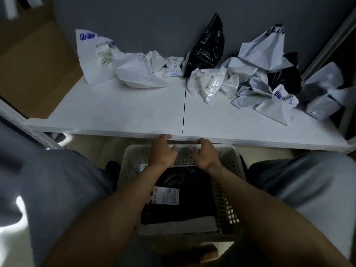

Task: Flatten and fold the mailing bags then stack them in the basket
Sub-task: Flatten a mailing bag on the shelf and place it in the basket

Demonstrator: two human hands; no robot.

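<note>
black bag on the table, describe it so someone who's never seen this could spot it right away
Look along the back of the white table, where crumpled bags lie against the grey wall. Near the middle, just right of the table's dark seam, the black bag leans upright. It is the only glossy, all-black one, taller than the white bags beside it.

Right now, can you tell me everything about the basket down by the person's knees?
The basket is a pale plastic box with rows of small holes in its walls. It sits low, in front of the white table, between the person's knees. Inside lies a flat black mailing bag with a white label, over a grey one. The left hand and right hand hang empty over its far rim.
</note>
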